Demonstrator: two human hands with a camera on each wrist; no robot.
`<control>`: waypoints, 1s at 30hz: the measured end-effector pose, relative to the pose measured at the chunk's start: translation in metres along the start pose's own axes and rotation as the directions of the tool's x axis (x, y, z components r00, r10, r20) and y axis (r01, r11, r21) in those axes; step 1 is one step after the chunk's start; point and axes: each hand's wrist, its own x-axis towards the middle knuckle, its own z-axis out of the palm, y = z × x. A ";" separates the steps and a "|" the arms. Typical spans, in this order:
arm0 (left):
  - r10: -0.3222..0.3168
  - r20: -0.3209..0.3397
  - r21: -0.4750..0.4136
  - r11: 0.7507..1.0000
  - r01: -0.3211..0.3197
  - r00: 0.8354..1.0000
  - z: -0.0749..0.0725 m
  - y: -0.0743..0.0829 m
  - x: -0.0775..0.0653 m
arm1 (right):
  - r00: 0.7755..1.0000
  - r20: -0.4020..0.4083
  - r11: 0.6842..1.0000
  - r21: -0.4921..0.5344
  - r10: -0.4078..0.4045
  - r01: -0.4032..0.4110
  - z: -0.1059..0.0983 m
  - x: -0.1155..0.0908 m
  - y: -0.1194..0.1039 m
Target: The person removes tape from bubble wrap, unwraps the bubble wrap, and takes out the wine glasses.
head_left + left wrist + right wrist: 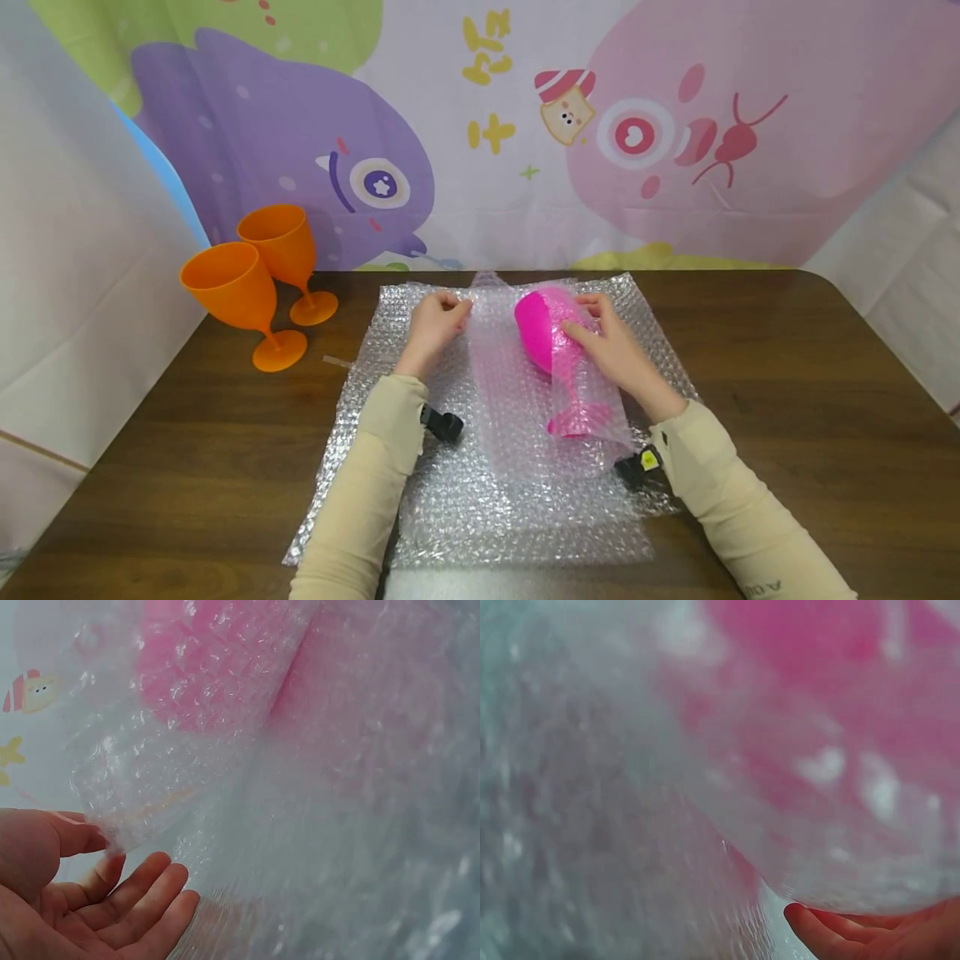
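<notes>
A pink plastic goblet [534,333] lies tilted over the bubble wrap, its bowl toward the back and its foot toward me. One layer of bubble wrap [517,417] covers its right side, while the left of the bowl is bare. My right hand [613,350] grips the bowl through that layer from the right. In the right wrist view, the fingers [817,930] show below the wrapped pink bowl [795,645], blurred. Left of the goblet, my left hand [433,327] pinches an edge of the wrap [142,795] between thumb and forefinger, its other fingers loosely bent.
Two orange goblets [234,287] [288,246] stand upright at the back left of the brown wooden table [787,400]. A small clear strip [337,361] lies by the wrap's left edge. Behind the table hangs a cartoon-printed cloth [495,200].
</notes>
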 end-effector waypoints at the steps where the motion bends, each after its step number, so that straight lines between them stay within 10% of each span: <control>1: -0.001 -0.003 0.000 1.000 0.001 1.000 0.000 0.000 0.000 | 1.000 0.001 1.000 0.003 0.002 -0.002 0.000 0.000 0.000; 22: -0.011 -0.048 0.038 0.999 0.013 0.999 -0.001 -0.007 0.002 | 0.996 -0.067 0.997 -0.049 0.050 -0.054 -0.013 0.000 0.005; 30: 0.011 -0.072 0.131 0.991 -0.001 0.997 0.000 -0.007 0.002 | 0.980 -0.138 0.990 -0.035 -0.141 0.138 -0.018 0.006 0.010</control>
